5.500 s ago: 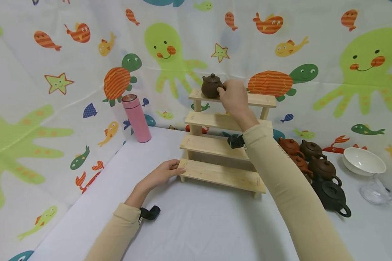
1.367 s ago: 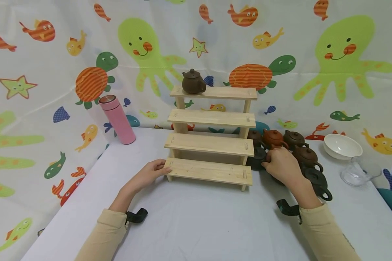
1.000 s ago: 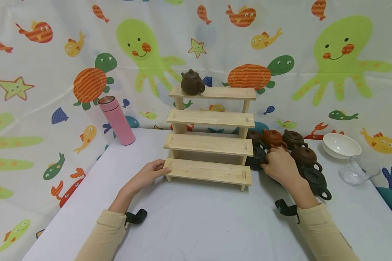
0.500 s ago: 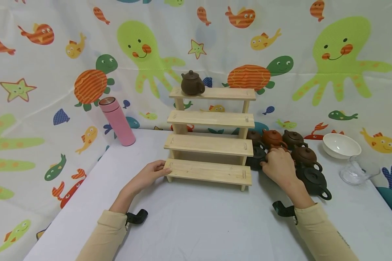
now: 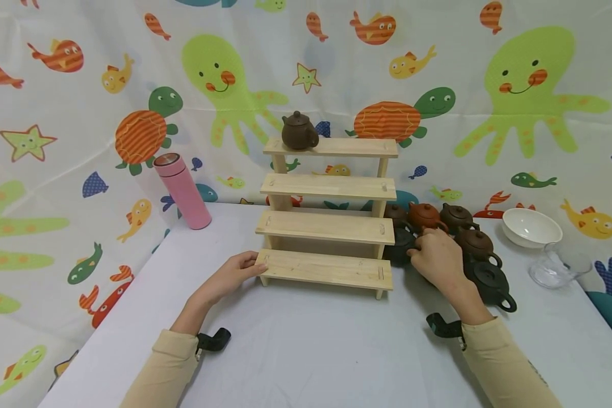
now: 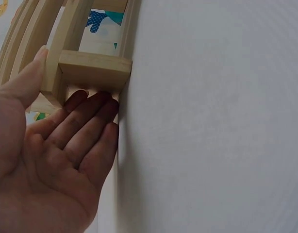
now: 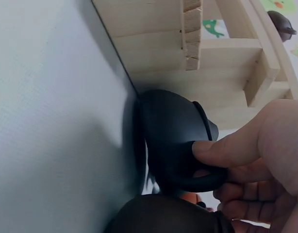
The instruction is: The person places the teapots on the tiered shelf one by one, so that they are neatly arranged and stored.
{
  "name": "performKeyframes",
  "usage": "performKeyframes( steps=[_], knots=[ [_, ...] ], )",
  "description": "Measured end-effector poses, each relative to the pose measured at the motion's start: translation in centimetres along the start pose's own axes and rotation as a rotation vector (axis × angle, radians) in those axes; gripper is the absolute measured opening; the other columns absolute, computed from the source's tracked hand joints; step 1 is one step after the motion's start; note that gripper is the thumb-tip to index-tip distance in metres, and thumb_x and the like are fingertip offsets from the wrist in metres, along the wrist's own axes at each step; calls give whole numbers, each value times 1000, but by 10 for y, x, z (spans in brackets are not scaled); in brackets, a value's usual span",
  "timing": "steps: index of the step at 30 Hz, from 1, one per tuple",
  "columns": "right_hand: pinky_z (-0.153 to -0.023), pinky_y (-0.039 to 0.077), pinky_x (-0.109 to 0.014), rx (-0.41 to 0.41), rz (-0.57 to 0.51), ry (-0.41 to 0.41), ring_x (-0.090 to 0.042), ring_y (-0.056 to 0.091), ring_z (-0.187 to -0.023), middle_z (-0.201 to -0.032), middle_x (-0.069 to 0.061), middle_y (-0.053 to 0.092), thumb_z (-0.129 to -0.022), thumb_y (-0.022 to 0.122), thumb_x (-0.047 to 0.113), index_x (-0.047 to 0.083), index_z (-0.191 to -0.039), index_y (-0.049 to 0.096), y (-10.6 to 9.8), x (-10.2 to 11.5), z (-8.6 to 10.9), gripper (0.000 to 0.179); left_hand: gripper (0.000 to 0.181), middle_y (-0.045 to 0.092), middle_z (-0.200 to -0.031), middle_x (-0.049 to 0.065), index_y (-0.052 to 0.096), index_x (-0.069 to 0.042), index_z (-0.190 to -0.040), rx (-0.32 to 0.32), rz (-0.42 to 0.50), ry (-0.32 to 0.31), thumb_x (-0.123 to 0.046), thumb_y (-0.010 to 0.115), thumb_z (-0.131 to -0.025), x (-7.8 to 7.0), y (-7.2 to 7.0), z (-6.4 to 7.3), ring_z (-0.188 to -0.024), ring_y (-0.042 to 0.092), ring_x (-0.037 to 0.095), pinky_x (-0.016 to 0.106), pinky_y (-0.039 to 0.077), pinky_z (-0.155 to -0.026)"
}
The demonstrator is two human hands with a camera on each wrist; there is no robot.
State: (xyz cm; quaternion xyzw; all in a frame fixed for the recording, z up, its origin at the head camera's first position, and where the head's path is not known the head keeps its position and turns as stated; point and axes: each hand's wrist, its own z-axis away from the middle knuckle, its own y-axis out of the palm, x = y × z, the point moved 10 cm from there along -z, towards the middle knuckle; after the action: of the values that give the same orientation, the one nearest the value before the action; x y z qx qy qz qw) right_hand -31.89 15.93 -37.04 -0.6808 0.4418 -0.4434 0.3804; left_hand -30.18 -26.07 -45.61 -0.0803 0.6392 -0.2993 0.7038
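Mid-frame, the wooden stand [image 5: 326, 225] is clasped at its lower left by the left hand [image 5: 234, 272], seemingly for steadiness, while right of centre the right hand [image 5: 441, 259] pinches the black teapot [image 7: 171, 124] by its handle [image 7: 200, 182], apparently the easiest hold.

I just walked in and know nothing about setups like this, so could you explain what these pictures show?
There's no machine handling things here: a person works barehanded. The wide picture comes from a camera worn on the head; the two closer ones come from small black cameras on the wrists. On the white table stands a four-shelf wooden rack with a brown teapot on top. A pink flask stands to the left; more teapots, a white bowl and a clear vessel are to the right. The left hand holds one end of the lowest shelf; the right hand holds a black teapot by its handle.
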Motion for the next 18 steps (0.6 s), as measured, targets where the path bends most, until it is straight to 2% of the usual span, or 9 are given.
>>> performKeyframes(
  steps=[5, 10, 18],
  knots=[
    [-54, 48, -42, -14, -31, 21, -26, 57, -68, -77, -12, 63, -81, 74, 15, 10, -57, 70, -8, -5, 1, 25, 54, 69, -118, 5, 56, -9, -133, -4, -12, -7, -47, 63, -95, 3, 0, -1, -107, 57, 13, 32, 42, -94],
    [-54, 43, -39, -89, -26, 14, -26, 55, -67, -70, -8, 59, -80, 77, 16, 6, -66, 76, -26, -8, 1, 17, 53, 69, -116, 4, 57, -9, -132, -9, -19, -2, -47, 63, -95, 3, -1, -2, -105, 57, 13, 31, 42, -92],
    [-54, 42, -39, -178, -48, 9, -28, 57, -71, -73, -9, 62, -79, 78, 15, 1, -77, 78, -50, -6, 3, 14, 54, 69, -118, 6, 56, -8, -133, -1, -18, 12, -46, 63, -96, 1, 0, -1, -107, 56, 16, 34, 42, -93]
  ],
)
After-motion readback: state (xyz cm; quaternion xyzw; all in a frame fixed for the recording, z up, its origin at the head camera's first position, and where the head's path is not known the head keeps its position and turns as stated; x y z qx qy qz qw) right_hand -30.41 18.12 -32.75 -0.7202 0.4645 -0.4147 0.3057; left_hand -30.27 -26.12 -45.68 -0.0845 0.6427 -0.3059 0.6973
